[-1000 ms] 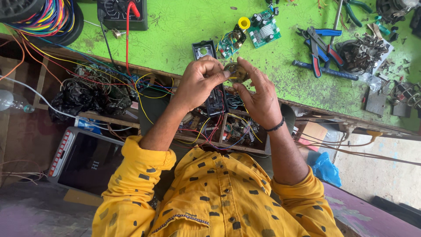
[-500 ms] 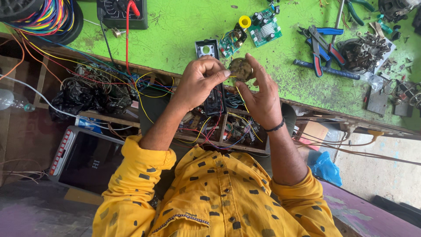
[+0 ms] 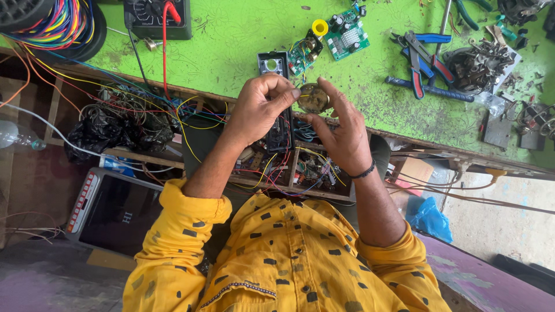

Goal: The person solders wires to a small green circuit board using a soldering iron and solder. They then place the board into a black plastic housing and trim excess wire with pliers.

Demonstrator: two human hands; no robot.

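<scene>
Against the earlier frame, both hands sit lower and closer together. The left hand [image 3: 263, 110] is pinched on a thin yellow wire at 9 o'clock of the small round brass-coloured part [image 3: 313, 97]. The right hand [image 3: 341, 136] has its fingers clamped on that part from 5 o'clock, above the near edge of the green surface [image 3: 231, 46]. Open wooden tray [image 3: 300, 188] below the hands: loose wires and small boards, tangled, hard to sort. Blue-handled pliers [image 3: 425, 58] at 2 o'clock. Coloured wire spool [image 3: 55, 23] cut off at 10 o'clock.
</scene>
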